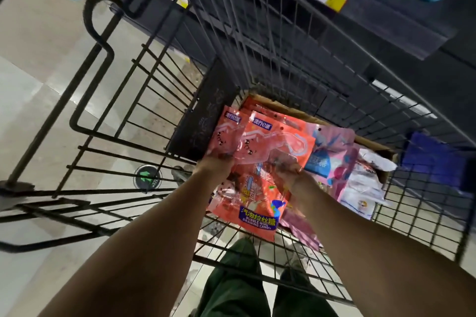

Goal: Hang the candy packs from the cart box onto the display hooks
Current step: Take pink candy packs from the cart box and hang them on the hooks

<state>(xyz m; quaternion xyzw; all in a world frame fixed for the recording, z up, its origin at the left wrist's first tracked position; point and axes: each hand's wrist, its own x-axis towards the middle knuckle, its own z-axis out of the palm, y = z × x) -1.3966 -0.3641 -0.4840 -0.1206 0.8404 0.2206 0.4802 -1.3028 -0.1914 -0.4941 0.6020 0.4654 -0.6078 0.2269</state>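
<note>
Hands point(217, 165) point(291, 172) grip glossy red candy packs point(260, 162) | wire cart point(322, 100)

A single head-worn wide-angle view looks steeply down from close above into a wire cart point(257, 33), tilted so the floor point(38, 85) fills the left of the frame; both forearms enter from the lower edge toward the centre.

I see the cardboard box point(371, 145) sitting inside the wire cart point(296, 64). My left hand point(215, 166) and right hand point(289, 171) hold candy packs point(260, 152) above its near-left end; more packs point(332, 159) lie in it to the right. Shelving point(386, 15) stands beyond the cart.
</note>
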